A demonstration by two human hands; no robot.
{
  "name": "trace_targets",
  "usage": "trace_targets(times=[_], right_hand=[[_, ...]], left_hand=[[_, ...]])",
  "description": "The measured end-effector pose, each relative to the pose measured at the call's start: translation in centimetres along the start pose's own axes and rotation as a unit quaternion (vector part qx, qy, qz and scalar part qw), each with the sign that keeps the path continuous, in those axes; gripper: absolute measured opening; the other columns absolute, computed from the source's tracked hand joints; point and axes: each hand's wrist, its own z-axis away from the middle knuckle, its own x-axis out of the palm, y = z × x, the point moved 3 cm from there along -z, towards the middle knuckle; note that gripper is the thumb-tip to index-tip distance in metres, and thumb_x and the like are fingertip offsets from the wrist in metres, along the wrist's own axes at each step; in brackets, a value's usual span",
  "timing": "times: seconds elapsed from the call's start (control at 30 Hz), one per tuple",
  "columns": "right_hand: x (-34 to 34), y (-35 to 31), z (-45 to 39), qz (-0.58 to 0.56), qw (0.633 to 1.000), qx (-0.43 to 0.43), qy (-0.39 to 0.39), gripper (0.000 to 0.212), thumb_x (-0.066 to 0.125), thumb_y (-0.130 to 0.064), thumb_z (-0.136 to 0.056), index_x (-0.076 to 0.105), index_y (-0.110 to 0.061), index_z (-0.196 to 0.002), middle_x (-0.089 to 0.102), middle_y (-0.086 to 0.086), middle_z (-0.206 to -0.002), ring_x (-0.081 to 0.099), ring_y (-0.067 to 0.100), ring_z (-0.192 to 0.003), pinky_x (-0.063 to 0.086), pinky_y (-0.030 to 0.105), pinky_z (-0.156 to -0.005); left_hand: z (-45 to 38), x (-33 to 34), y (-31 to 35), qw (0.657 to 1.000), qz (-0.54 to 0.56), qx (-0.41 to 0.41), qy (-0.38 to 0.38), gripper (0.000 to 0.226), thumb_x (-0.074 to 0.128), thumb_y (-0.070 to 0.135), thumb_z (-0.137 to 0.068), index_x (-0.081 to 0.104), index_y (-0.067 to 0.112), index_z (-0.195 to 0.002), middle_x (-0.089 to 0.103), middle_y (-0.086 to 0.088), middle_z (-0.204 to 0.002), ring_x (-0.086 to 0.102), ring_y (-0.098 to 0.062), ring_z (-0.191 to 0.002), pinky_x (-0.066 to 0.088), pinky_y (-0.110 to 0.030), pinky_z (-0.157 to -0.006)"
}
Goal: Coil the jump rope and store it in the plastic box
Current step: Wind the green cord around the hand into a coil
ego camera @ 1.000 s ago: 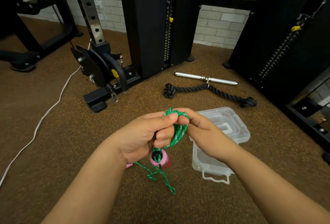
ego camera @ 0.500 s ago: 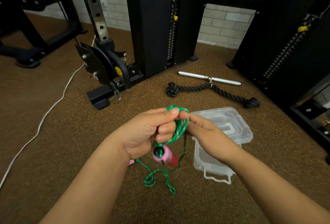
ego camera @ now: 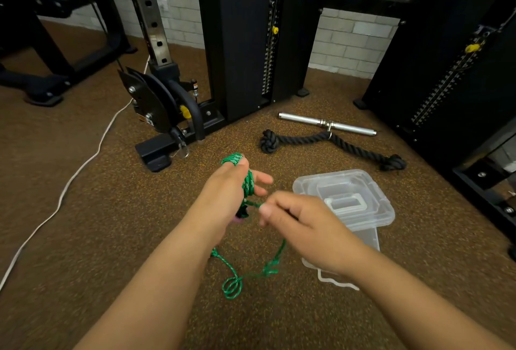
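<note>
Jump rope (ego camera: 245,179) wound in green turns around our left hand (ego camera: 223,196), above the brown floor (ego camera: 83,210).
We keep the coils looped over the left fingers, which are partly spread, while our right hand (ego camera: 304,227) pinches the strand just beside them; the loose tail hangs down to a small loop on the floor. Our clear plastic box (ego camera: 371,238) sits lidded just right of the hands, with its white lid handle (ego camera: 346,204) showing.
</note>
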Motion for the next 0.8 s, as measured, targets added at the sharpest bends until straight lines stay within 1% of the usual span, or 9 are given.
trace_targets(times=[0.1,0.13,0.23,0.3,0.4,0.47,0.57,0.7,0.8], right_hand=[[-1.9,-0.2,-0.4,-0.142,0.989,0.028,0.035,0.022,0.051,-0.024,-0.095,0.063,-0.023,-0.077,0.065,-0.018,-0.076,0.057,-0.009,-0.073,0.041,0.009,-0.068],[-2.5,-0.1,-0.5,-0.153,0.986,0.030,0.051,0.021,0.052,-0.029,-0.094,0.064,-0.025,-0.076,0.062,-0.013,-0.072,0.055,-0.003,-0.067,0.043,0.015,-0.067],[-4.1,0.7,-0.8,-0.145,0.983,0.037,0.105,0.020,0.054,-0.039,-0.088,0.065,-0.027,-0.077,0.052,-0.008,-0.063,0.048,0.014,-0.062,0.045,0.038,-0.063],[-4.7,1.5,-0.9,-0.147,0.978,0.052,0.141,0.019,0.056,-0.036,-0.088,0.065,-0.025,-0.076,0.052,0.004,-0.066,0.046,0.020,-0.062,0.044,0.041,-0.063],[-4.6,2.5,-0.9,-0.155,0.970,0.081,0.167,0.024,0.059,-0.034,-0.087,0.065,-0.012,-0.079,0.051,0.014,-0.073,0.045,0.021,-0.065,0.041,0.040,-0.063],[-4.3,3.0,-0.8,-0.146,0.969,0.100,0.172,0.031,0.059,-0.037,-0.084,0.067,-0.008,-0.080,0.049,0.012,-0.071,0.043,0.018,-0.064,0.039,0.037,-0.061],[-4.3,3.5,-0.6,-0.154,0.968,0.111,0.162,0.030,0.056,-0.044,-0.082,0.070,-0.018,-0.079,0.042,0.006,-0.064,0.042,0.016,-0.061,0.041,0.036,-0.062],[-3.4,4.4,-0.4,-0.172,0.972,0.109,0.120,0.023,0.051,-0.027,-0.094,0.072,-0.031,-0.086,0.051,-0.013,-0.059,0.046,0.011,-0.063,0.040,0.032,-0.064],[-1.7,4.7,-0.2,-0.122,0.983,0.114,0.081,0.025,0.047,-0.033,-0.096,0.069,-0.036,-0.085,0.047,-0.002,-0.059,0.041,0.020,-0.059,0.034,0.034,-0.058]], left_hand=[[0.6,0.1,0.0,0.996,-0.084,0.014,-0.037,0.036,0.028,0.053,-0.096,0.062,0.040,-0.097,0.065,0.002,-0.094,0.062,-0.018,-0.082,0.050,-0.030,-0.064],[0.6,0.2,-0.2,0.992,-0.096,0.016,-0.074,0.049,0.024,0.059,-0.094,0.062,0.031,-0.106,0.066,0.000,-0.090,0.062,-0.021,-0.077,0.050,-0.034,-0.067],[0.8,0.9,-0.8,0.974,-0.089,-0.001,-0.209,0.080,0.020,0.074,-0.084,0.064,0.011,-0.106,0.064,-0.009,-0.078,0.057,-0.024,-0.070,0.049,-0.047,-0.074],[1.2,1.3,-0.7,0.962,-0.023,-0.004,-0.273,0.064,0.036,0.066,-0.086,0.059,0.014,-0.116,0.056,-0.002,-0.069,0.052,-0.019,-0.065,0.043,-0.047,-0.071],[1.4,1.5,-0.2,0.947,0.067,0.006,-0.313,0.039,0.053,0.037,-0.090,0.062,0.010,-0.117,0.044,0.003,-0.059,0.042,-0.012,-0.054,0.038,-0.032,-0.059],[1.5,1.3,0.1,0.945,0.082,0.006,-0.318,0.032,0.051,0.029,-0.091,0.066,0.006,-0.107,0.038,0.004,-0.054,0.036,-0.009,-0.048,0.035,-0.021,-0.049],[1.6,0.9,0.6,0.946,0.113,0.010,-0.302,0.026,0.052,0.033,-0.089,0.063,0.009,-0.088,0.032,0.006,-0.050,0.029,-0.007,-0.043,0.028,-0.016,-0.042],[1.3,0.3,1.4,0.928,0.262,0.025,-0.263,0.022,0.045,0.030,-0.089,0.052,0.011,-0.080,0.031,0.008,-0.047,0.028,-0.006,-0.041,0.026,-0.014,-0.042],[0.7,0.1,1.3,0.910,0.359,0.017,-0.208,0.025,0.040,0.028,-0.096,0.055,0.011,-0.084,0.035,0.009,-0.048,0.030,-0.005,-0.042,0.030,-0.013,-0.040]])
